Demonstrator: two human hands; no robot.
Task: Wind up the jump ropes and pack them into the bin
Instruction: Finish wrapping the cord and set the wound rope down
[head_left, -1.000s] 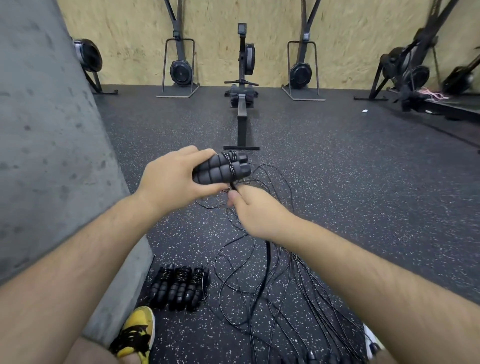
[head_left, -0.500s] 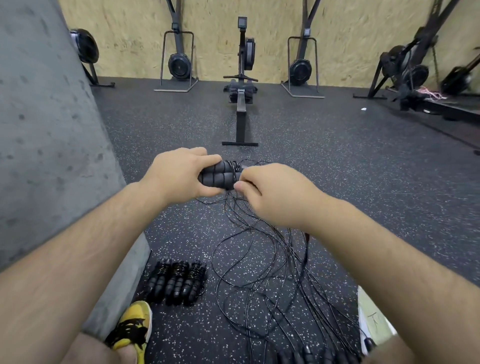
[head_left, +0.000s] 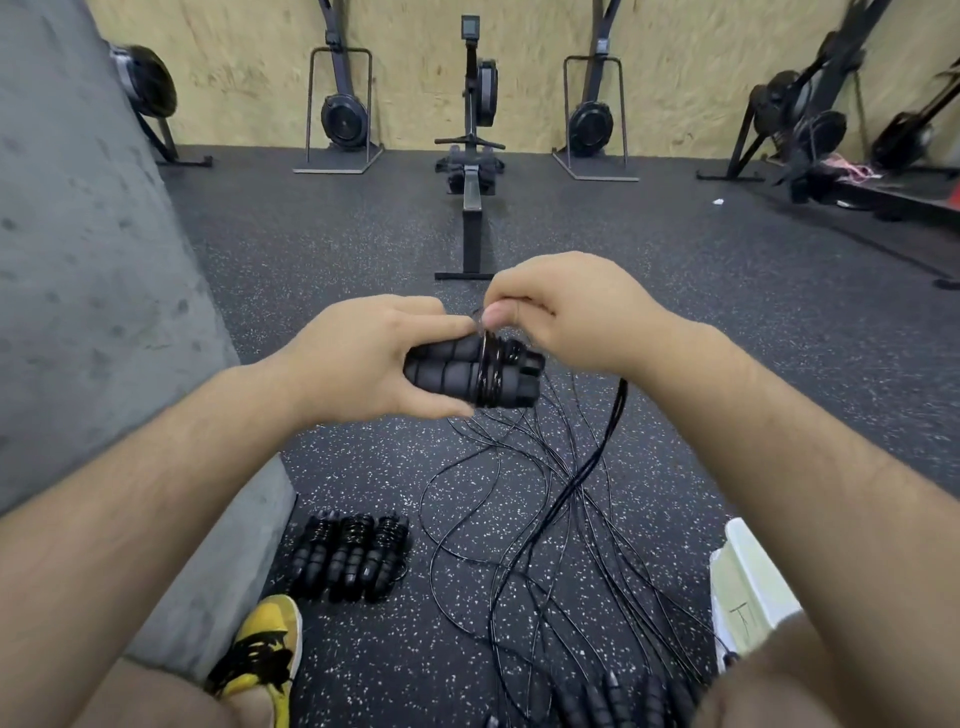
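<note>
Currently, the left hand (head_left: 363, 358) grips a pair of black foam handles (head_left: 447, 371) at centre frame, fingers curled round them; the handles lie side by side, pointing right. Several turns of black cord (head_left: 491, 376) are wrapped round the handles near their right end. The right hand (head_left: 571, 306), just above that end, pinches the cord between thumb and curled fingers. A slack length (head_left: 597, 457) hangs from it toward the loose cords (head_left: 524, 519) tangled on the speckled floor (head_left: 363, 249). Three wound ropes (head_left: 353, 556) lie side by side at lower left, near a yellow shoe (head_left: 265, 644). A pale container (head_left: 748, 587) shows at lower right, partly hidden by the right forearm.
</note>
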